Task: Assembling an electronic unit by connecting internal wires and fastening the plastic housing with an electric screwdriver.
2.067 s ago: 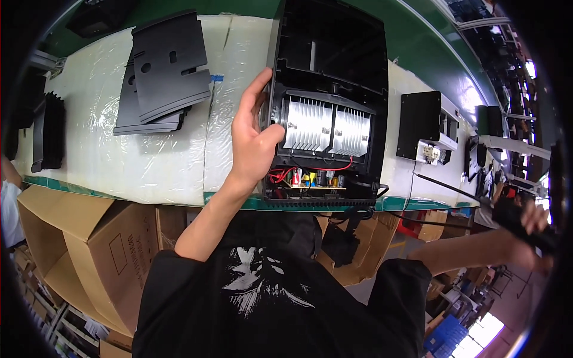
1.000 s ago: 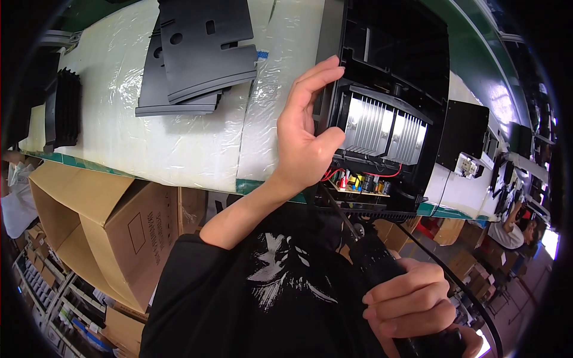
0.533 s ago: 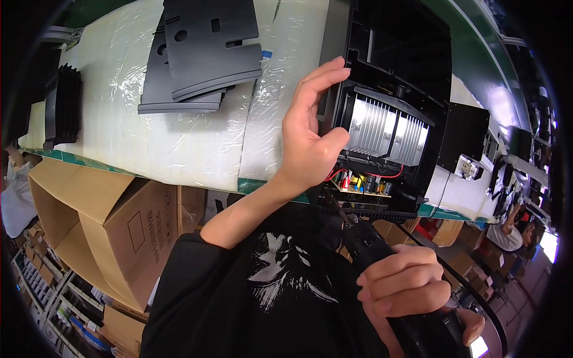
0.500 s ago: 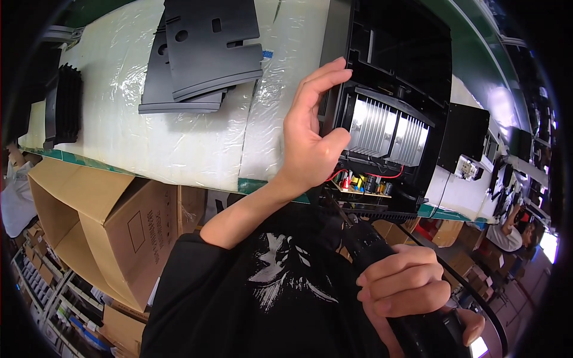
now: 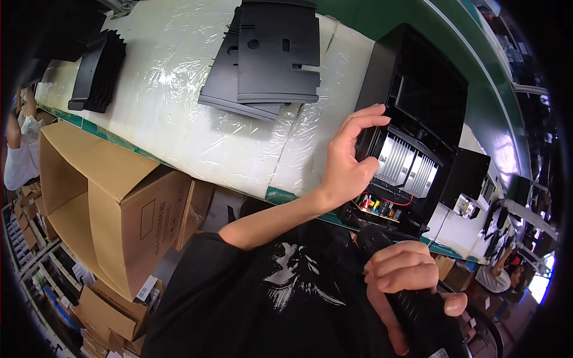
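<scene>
A black housing (image 5: 412,77) lies on the table at right. A finned silver heat sink (image 5: 396,156) and a small circuit board with colourful parts and a red wire (image 5: 382,207) show inside it. My left hand (image 5: 351,160) is curved against the housing's left side, fingertips over its edge and thumb bent near the heat sink. In my right hand (image 5: 406,267) is a black power screwdriver (image 5: 375,240), fingers wrapped round its body. Its tip points at the housing's near end; whether it touches is too dark to tell.
Dark flat panels (image 5: 277,56) are stacked on the plastic-covered table (image 5: 179,131). Several black ridged parts (image 5: 98,71) stand at its far left. An open cardboard box (image 5: 143,221) is below the table's near edge. Other people are at the far left and right.
The view has shifted, so table, panels and housing sit further right and the housing lower. My left hand stays on the housing's side; my right still grips the screwdriver.
</scene>
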Available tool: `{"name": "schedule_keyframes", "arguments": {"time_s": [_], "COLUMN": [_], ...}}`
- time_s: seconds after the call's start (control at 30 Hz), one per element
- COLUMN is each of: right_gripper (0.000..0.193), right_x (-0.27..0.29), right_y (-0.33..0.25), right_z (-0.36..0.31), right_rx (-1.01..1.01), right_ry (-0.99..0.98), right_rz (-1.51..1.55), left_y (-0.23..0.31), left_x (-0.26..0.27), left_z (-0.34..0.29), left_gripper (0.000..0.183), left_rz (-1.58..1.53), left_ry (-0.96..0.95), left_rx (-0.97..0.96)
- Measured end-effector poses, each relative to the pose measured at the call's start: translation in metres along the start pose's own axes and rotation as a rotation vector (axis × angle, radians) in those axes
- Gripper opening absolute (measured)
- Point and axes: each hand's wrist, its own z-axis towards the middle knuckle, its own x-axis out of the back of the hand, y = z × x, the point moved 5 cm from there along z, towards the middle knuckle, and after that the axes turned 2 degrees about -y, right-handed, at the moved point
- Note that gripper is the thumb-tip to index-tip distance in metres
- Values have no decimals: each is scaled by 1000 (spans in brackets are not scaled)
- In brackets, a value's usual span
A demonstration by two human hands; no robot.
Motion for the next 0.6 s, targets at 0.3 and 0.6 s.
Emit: {"name": "schedule_keyframes", "arguments": {"time_s": [0.3,0.6], "right_gripper": [84,76], "right_x": [-18,3], "right_y": [5,-35], "right_z": [19,12], "right_rx": [386,390], "right_ry": [259,542], "right_rz": [-304,-211], "left_y": [-2,-4], "left_x": [4,-5], "left_z": [2,9], "left_gripper": [63,76], "left_rz": [62,427], "left_ry": [-82,-191], "left_rx": [-20,16]}}
